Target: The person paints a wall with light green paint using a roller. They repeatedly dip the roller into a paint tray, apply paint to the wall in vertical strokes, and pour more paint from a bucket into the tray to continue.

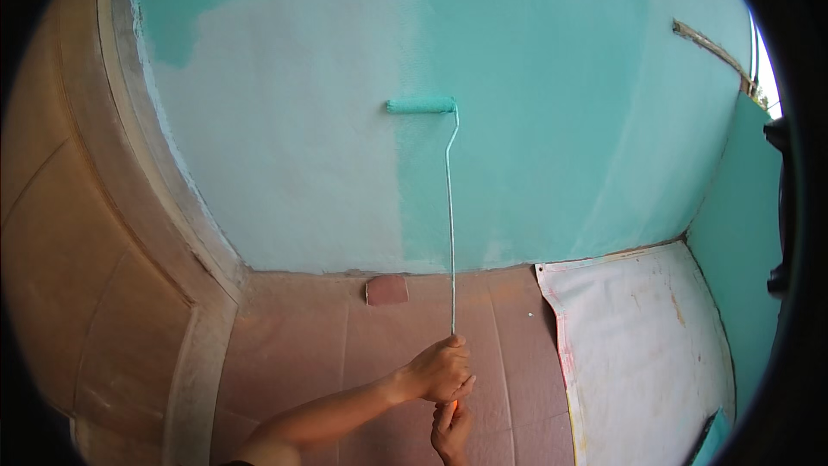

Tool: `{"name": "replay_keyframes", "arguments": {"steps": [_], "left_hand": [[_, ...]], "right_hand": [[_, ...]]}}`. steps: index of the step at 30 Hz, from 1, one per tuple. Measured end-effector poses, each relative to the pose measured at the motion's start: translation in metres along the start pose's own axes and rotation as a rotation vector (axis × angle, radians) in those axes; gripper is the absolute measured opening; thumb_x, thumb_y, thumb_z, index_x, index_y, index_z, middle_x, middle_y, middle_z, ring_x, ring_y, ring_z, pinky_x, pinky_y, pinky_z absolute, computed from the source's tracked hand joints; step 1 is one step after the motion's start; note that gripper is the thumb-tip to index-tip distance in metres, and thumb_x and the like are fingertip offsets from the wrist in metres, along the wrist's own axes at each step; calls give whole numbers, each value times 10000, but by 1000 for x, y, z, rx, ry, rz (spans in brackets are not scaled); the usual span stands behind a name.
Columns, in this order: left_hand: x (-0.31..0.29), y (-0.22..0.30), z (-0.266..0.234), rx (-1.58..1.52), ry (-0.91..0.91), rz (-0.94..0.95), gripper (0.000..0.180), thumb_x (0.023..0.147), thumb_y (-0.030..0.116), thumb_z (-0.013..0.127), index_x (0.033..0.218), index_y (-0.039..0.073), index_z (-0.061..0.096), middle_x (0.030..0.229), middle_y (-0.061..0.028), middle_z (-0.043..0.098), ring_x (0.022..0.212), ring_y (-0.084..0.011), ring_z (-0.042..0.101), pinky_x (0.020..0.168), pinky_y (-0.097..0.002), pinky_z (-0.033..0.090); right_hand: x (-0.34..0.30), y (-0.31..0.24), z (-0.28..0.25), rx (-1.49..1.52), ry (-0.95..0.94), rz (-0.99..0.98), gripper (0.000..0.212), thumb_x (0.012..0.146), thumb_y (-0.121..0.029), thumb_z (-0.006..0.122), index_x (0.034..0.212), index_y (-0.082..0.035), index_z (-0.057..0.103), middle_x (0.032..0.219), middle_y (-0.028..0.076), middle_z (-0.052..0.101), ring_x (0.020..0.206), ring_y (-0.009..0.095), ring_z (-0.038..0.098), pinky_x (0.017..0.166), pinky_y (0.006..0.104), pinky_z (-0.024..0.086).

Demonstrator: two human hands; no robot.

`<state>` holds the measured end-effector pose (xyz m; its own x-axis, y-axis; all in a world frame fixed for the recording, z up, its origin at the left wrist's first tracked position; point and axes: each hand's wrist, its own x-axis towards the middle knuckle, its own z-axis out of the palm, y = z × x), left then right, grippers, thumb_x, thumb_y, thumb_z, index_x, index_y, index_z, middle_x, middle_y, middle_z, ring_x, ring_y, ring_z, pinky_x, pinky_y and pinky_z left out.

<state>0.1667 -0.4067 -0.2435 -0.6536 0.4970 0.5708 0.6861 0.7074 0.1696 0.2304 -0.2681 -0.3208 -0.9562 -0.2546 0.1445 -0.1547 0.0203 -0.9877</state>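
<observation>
A paint roller (421, 105) with a turquoise-coated sleeve and a long thin metal rod touches the wall (285, 121). It lies along the boundary between a pale grey-white area and a turquoise painted area. My left hand (437, 369) is wrapped round the lower end of the rod, its forearm reaching in from the lower left. Just below it, my right hand (452, 431) grips the orange handle, which mostly hides inside the fingers. Both hands are closed, one above the other.
Reddish-brown tiles (302, 336) cover the floor, with a small reddish piece (386, 290) by the wall base. A whitish sheet (642, 336) lies at the right. On the left stands a brown panelled surface (95, 276) with a frame. A wooden strip (711, 47) sticks out upper right.
</observation>
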Motion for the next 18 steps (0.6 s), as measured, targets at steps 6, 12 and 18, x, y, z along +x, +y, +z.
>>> {"name": "replay_keyframes", "arguments": {"steps": [6,12,18], "left_hand": [[68,-19,-82,71,53,56,356,779,159,582,454,98,450,483,-59,425,525,-230,452,808,-347,369],[122,-26,-169,142,63,84,406,817,134,561,441,88,414,433,-60,375,481,-233,392,798,-355,371],[118,-33,-164,142,150,-5,443,866,186,560,453,80,437,441,-63,394,492,-237,387,829,-355,375]], "right_hand": [[61,-85,2,135,-132,77,371,1018,-336,472,911,-5,600,593,23,557,510,113,529,483,258,395],[119,-176,-1,481,-443,64,356,1027,-340,453,982,-9,573,761,94,633,531,121,533,475,268,412],[128,-170,13,632,-526,184,424,1025,-429,430,878,-45,535,644,24,531,452,84,414,414,237,331]]}}
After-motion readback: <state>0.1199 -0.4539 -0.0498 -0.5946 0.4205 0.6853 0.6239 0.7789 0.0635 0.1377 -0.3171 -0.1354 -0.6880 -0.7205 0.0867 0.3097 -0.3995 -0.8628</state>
